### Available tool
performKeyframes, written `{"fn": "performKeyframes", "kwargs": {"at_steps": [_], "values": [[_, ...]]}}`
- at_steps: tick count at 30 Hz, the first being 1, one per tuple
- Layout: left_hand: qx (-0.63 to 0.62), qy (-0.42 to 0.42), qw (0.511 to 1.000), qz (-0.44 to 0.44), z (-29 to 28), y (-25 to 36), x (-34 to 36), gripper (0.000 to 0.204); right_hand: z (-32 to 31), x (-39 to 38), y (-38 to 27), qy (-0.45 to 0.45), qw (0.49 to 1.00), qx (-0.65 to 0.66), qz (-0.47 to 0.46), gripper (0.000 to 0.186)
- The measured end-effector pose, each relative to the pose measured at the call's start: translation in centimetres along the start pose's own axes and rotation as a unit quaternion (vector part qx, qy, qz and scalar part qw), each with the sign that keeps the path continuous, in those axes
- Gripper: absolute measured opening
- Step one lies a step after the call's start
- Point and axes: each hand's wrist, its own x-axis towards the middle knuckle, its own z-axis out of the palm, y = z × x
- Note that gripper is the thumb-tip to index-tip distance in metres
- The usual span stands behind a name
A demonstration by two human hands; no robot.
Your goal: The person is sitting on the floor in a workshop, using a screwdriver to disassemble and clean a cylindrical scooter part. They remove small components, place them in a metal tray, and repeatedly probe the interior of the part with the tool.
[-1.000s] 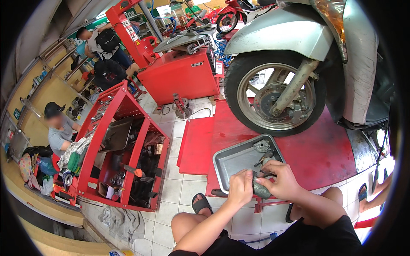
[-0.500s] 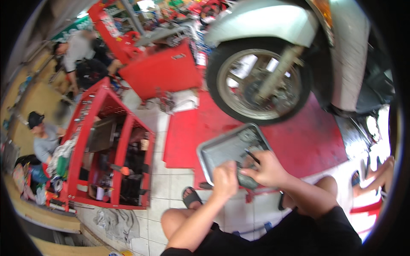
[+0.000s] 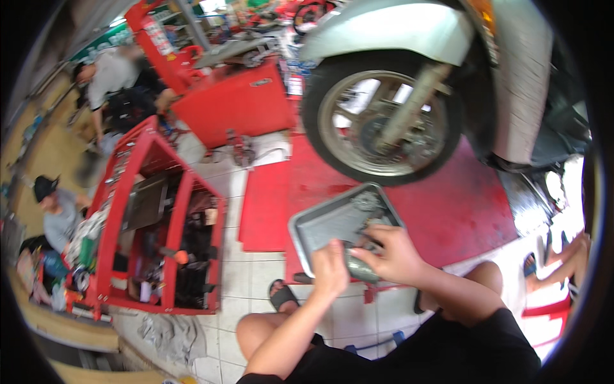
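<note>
Far left, can see a person (image 3: 61, 224) in a black cap (image 3: 45, 187) beside a red tool cart (image 3: 179, 237), plus a crumpled grey cloth (image 3: 173, 339) on the floor (image 3: 243, 275) near the cart's lower edge. Then got a metal tray (image 3: 325, 227) by the near left corner of a red platform (image 3: 448, 217), with a metal fitting (image 3: 366, 201) in the tray's far corner. Right at the tray's near edge, holding a greyish-green part (image 3: 362, 270) in the left hand (image 3: 330, 269), with fingers pressed together, tips hidden. Pinching a small dark piece (image 3: 369, 243), kinda blurry, between thumb and index finger of the right hand (image 3: 389, 256). Further right, got the front wheel (image 3: 374, 134) of a silver scooter (image 3: 521, 96) on the platform.
</note>
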Motion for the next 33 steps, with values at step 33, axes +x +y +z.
{"fn": "performKeyframes", "kwargs": {"at_steps": [33], "values": [[-0.022, -0.039, 0.997, -0.057, 0.7, 0.4, -0.2, 0.079, -1.1, 0.7, -0.8, -0.046, 0.997, -0.012, 0.053, 0.035]]}}
